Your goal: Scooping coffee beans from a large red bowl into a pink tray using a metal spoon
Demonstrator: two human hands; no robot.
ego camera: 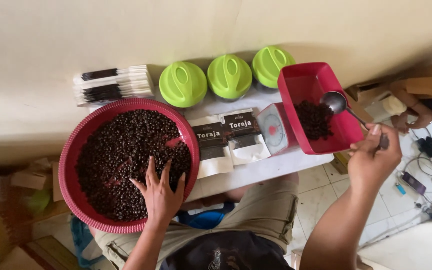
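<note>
Left hand [160,192], fingers spread and grasping nothing, rests flat on the coffee beans [121,155] in the round red basket [71,150] at the bench's [266,167] near left edge. Right hand [373,155], clenched on a metal spoon [343,107], holds its bowl over the beans in the red tray [306,82] atop a small scale [273,129]. Behind: three green-lidded jars [228,76], two pouches [228,137], stacked packets [113,84].

The left hand [160,192] lies flat on coffee beans [121,155] in the round red basket [73,150]; at three o'clock, the right hand [373,157] holds a spoon [337,102] over the red tray [308,82].
</note>
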